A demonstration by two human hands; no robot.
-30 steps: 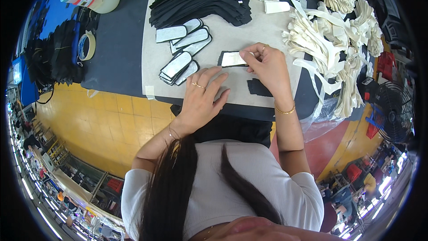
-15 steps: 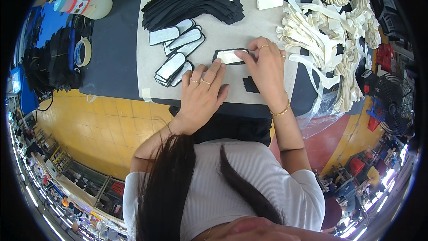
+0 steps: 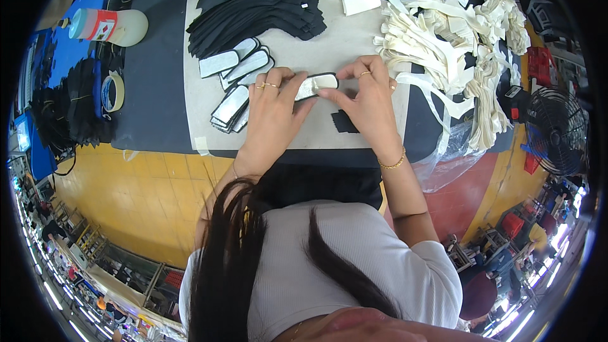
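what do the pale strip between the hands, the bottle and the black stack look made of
Pale strip: probably fabric or interfacing, matte, black-edged and thin-looking. Bottle: likely plastic, smooth, with a cloudy, translucent body. Black stack: seemingly cloth, matte, in thin overlapping layers.

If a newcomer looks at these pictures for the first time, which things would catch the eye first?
Likely the large heap of cream cloth pieces right of the pale sheet, then the stack of black cloth pieces on the sheet's far part. At the near middle, the left hand and right hand have their fingers on a white piece with black edges.
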